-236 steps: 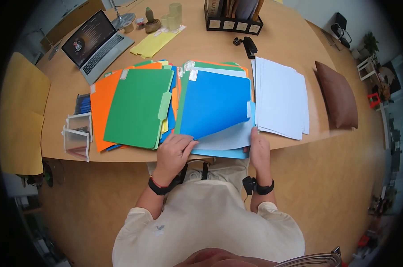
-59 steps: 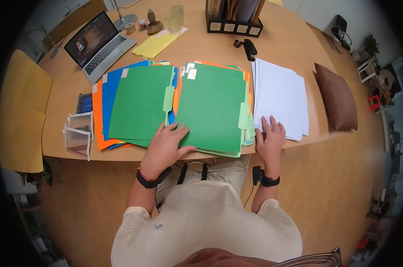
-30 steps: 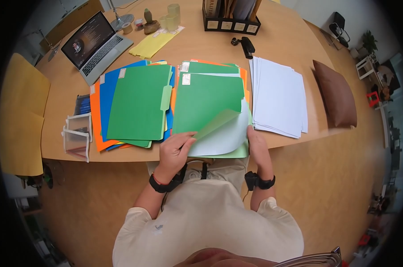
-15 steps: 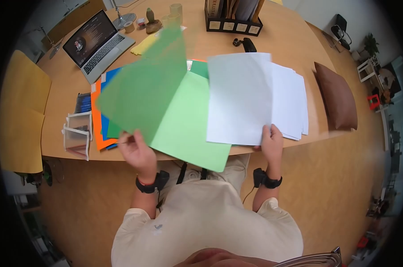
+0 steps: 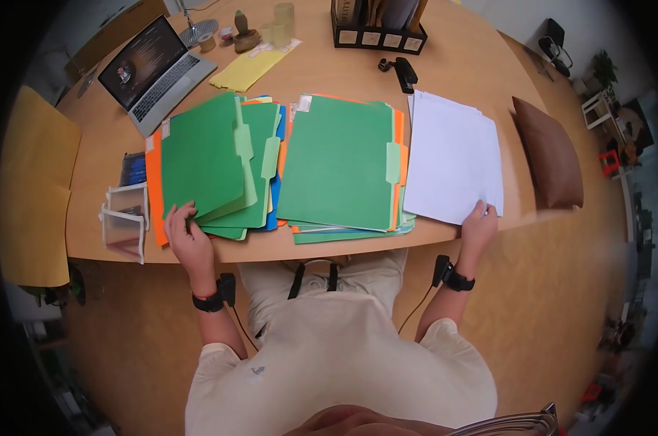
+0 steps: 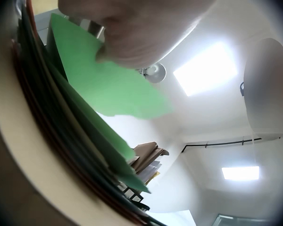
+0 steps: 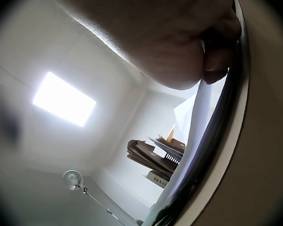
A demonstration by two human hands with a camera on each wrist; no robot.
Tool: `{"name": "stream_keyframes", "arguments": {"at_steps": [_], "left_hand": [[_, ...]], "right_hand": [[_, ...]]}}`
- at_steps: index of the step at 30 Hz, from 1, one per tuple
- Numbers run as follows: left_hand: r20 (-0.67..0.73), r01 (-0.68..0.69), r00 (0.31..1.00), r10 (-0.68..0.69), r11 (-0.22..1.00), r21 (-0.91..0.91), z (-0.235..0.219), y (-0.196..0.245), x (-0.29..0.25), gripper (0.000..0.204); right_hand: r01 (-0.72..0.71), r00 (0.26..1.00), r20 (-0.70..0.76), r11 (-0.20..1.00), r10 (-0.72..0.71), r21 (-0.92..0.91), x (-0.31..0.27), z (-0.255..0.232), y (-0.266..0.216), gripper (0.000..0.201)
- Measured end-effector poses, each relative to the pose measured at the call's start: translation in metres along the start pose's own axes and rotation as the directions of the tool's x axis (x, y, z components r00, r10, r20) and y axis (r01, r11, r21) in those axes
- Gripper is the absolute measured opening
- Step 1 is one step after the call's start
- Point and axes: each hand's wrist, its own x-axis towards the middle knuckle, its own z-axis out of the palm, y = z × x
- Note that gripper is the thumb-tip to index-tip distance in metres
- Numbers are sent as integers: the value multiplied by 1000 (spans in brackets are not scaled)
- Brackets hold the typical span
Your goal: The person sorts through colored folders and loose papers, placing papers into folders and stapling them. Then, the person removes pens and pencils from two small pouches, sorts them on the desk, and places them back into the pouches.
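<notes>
My left hand [image 5: 189, 241] holds a green folder [image 5: 202, 156] by its lower left corner, over the left stack of folders. In the left wrist view this folder [image 6: 104, 84] stands slightly open and tilted above the pile. A second stack, topped by another green folder [image 5: 336, 167], lies in the middle of the table. At the right, my right hand [image 5: 479, 227] pinches the lower right corner of a white paper sheet [image 5: 452, 156] on the paper pile. The right wrist view shows the sheet [image 7: 191, 136] bowed up beneath the curled fingers [image 7: 217, 63].
A laptop [image 5: 151, 73] stands back left, near a yellow paper strip [image 5: 253, 69]. Mesh pouches [image 5: 125, 221] lie left of the folders. Behind the middle stack are a black stapler [image 5: 406, 75] and a file box [image 5: 380, 36]. A brown cushion [image 5: 551, 152] lies at right.
The green folder was opened on the middle stack, a white sheet came out of it and moved right onto the paper pile. The folder has swung left onto the left stack.
</notes>
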Motion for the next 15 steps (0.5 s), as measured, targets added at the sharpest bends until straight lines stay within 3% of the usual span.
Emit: {"name": "stream_keyframes", "arguments": {"at_steps": [6, 9, 11, 12, 14, 15], "left_hand": [[104, 41, 993, -53, 993, 111, 1, -32, -8, 29], [125, 18, 990, -62, 944, 329, -3, -8, -5, 31], [119, -63, 993, 24, 940, 336, -1, 9, -3, 28], [116, -103, 991, 67, 935, 340, 3, 19, -4, 27], [152, -141, 981, 124, 984, 107, 20, 44, -9, 23], [165, -154, 974, 154, 988, -12, 28, 58, -13, 21]], "right_hand": [[-21, 989, -147, 999, 16, -33, 16, 1, 11, 43], [-25, 968, -248, 1000, 22, -9, 18, -2, 3, 40], [10, 936, -351, 1000, -19, -28, 11, -3, -7, 37], [45, 954, -296, 999, -46, -10, 7, -6, -11, 34], [111, 978, -184, 993, -103, 31, -4, -12, -20, 29], [121, 991, -74, 975, -108, 187, -11, -7, -23, 27]]}}
